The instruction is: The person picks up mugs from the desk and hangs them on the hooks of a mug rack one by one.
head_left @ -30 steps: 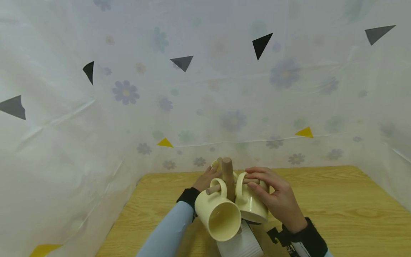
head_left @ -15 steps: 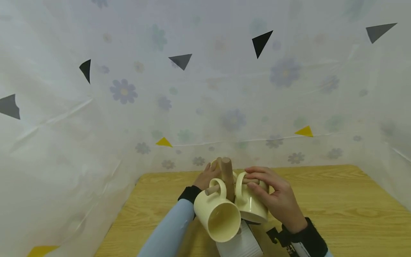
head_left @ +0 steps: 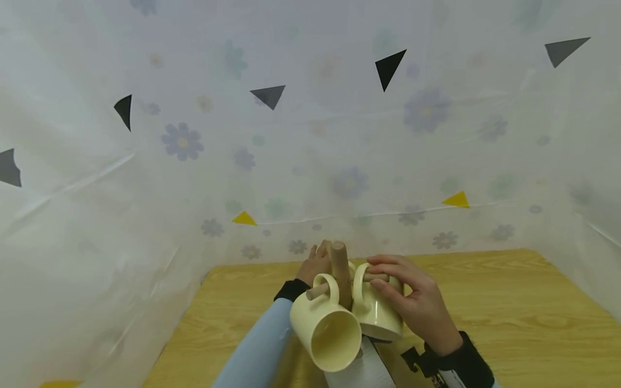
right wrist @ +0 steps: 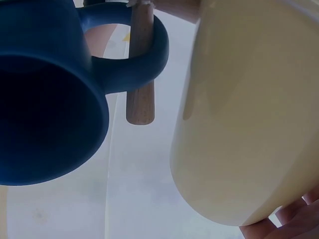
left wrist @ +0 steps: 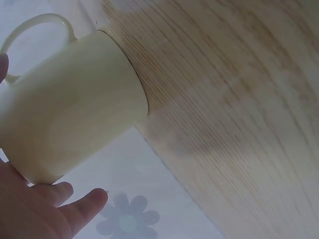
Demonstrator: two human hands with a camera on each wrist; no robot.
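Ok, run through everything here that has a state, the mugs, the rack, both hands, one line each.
Front cream mug: hangs by its handle on a peg, mouth toward the camera.
Right cream mug: handle over a peg, right hand on it.
Far cream mug: tilted, left hand at it.
Blue mug: hangs by its handle on a peg.
Wooden rack: upright.
Left hand: touches the far cream mug.
Right hand: fingers curled round the right cream mug.
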